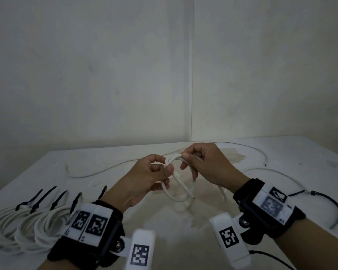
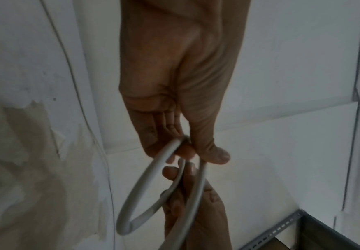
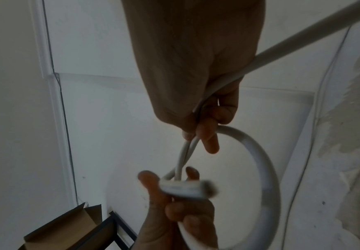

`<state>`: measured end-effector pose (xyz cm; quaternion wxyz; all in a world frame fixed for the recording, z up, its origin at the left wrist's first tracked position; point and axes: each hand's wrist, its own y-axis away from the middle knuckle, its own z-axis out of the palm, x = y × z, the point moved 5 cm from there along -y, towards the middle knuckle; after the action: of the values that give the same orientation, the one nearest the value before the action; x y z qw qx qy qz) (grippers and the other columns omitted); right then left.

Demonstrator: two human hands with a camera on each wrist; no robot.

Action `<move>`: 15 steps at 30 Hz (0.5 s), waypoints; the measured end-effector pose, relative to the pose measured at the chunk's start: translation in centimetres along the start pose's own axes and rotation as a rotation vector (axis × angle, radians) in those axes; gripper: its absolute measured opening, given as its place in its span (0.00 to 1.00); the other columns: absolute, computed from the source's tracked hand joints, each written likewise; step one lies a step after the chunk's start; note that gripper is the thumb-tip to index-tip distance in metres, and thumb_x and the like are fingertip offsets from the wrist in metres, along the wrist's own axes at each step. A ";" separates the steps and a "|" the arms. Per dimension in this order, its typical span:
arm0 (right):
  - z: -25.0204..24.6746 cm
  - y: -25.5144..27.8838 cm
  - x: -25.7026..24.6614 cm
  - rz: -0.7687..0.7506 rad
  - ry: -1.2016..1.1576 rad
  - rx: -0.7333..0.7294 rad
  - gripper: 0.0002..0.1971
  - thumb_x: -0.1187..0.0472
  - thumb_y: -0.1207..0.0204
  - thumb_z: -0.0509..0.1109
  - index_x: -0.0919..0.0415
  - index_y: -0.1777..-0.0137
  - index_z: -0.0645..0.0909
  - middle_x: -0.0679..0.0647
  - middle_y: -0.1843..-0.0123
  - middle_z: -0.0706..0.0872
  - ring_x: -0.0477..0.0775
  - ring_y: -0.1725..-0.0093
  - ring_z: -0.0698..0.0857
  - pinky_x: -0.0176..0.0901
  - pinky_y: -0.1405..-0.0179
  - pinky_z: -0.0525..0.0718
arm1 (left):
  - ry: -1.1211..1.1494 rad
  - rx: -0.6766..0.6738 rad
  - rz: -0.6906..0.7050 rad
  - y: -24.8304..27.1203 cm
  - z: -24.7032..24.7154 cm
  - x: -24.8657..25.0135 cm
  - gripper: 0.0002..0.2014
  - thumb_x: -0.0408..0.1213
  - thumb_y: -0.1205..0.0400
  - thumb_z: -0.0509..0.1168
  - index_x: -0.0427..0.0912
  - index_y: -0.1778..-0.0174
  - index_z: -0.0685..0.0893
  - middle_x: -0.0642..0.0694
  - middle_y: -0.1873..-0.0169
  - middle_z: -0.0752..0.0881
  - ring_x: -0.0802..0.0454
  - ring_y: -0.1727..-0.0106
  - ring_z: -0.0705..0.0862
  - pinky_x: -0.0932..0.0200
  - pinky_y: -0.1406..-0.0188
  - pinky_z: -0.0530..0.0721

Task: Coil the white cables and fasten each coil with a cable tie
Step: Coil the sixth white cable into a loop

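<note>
Holding a white cable [image 1: 180,189] up over the surface [image 1: 213,227], the left hand [image 1: 144,180] and the right hand [image 1: 209,166] are both pinching its small loops with curled fingers [image 1: 169,169]. More of the cable is lying across the surface behind the hands. Finished coils [image 1: 27,227] with black ties [image 1: 45,195] are sitting on the left, and one loose black tie [image 1: 332,205] is lying on the right.

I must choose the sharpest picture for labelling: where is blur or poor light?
Head view: dim, but the hands and white cable are fairly sharp. Left wrist view: cable loop softly blurred. Right wrist view: the connector is smeared by motion, and the right hand is dark.
</note>
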<state>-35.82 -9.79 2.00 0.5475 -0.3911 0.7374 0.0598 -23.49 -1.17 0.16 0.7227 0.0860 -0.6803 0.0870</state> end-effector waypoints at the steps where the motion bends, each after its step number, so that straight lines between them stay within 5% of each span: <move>1: -0.1 0.1 -0.1 -0.002 0.001 -0.003 0.09 0.65 0.21 0.65 0.60 0.63 0.81 0.49 0.70 0.88 0.44 0.82 0.78 0.35 0.73 0.80 | -0.054 0.024 0.010 -0.1 0.0 0.1 0.07 0.33 0.29 0.70 0.37 0.59 0.80 0.52 0.81 0.81 0.59 0.81 0.78 0.64 0.75 0.83; 12: -0.1 0.2 0.0 0.085 -0.022 -0.063 0.11 0.64 0.20 0.63 0.61 0.64 0.78 0.50 0.75 0.84 0.43 0.85 0.70 0.30 0.83 0.69 | -0.619 0.279 0.315 -0.5 -0.6 0.9 0.07 0.36 0.27 0.74 0.40 0.66 0.82 0.53 0.80 0.81 0.62 0.81 0.80 0.72 0.78 0.77; 15: 0.1 0.3 0.1 0.115 -0.011 -0.071 0.10 0.63 0.20 0.64 0.61 0.64 0.77 0.50 0.76 0.82 0.41 0.85 0.69 0.28 0.83 0.68 | -0.797 0.372 0.411 -0.8 -0.6 1.0 0.08 0.38 0.26 0.73 0.41 0.65 0.81 0.52 0.74 0.82 0.55 0.73 0.83 0.61 0.68 0.81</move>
<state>-35.93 -9.63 1.78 0.5331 -0.3669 0.7529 0.1194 -22.67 -1.80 1.14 0.3461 0.1041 -0.8799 0.3084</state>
